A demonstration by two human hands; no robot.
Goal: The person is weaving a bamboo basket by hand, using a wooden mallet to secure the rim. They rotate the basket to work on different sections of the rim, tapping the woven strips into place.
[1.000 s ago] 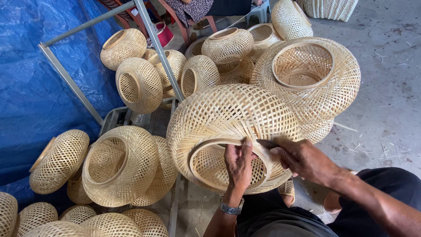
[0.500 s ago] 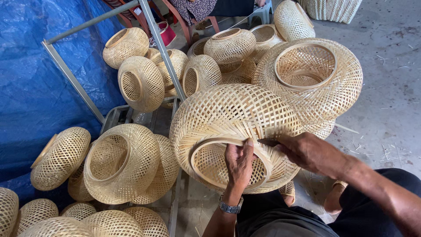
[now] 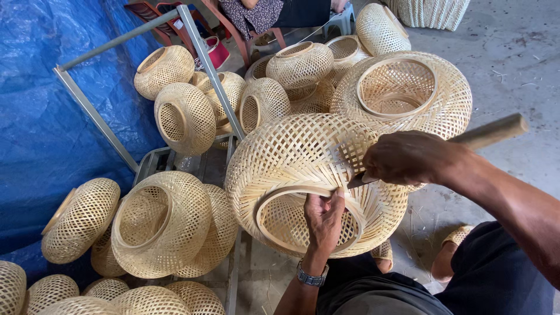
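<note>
A large woven bamboo lampshade (image 3: 291, 157) rests in front of me, its ringed opening turned toward my lap. My left hand (image 3: 324, 219) grips the ring at the opening's near edge, fingers hooked over it; a watch is on that wrist. My right hand (image 3: 408, 156) is closed on a knife with a long wooden handle (image 3: 490, 132) that sticks out to the right. The blade tip (image 3: 357, 181) touches the weave just above the ring, close to my left fingers.
Many similar bamboo shades lie around: a big one (image 3: 408, 93) behind, several at left (image 3: 160, 230) and at the back (image 3: 184, 116). A grey metal frame (image 3: 213, 76) crosses the pile. Blue tarp (image 3: 41, 105) covers the left. A seated person's legs (image 3: 280, 11) are at the top. Concrete floor (image 3: 519, 70) lies right.
My right hand has shifted up and right along the shade, and the knife's wooden handle now shows. My left hand keeps its grip on the ring.
</note>
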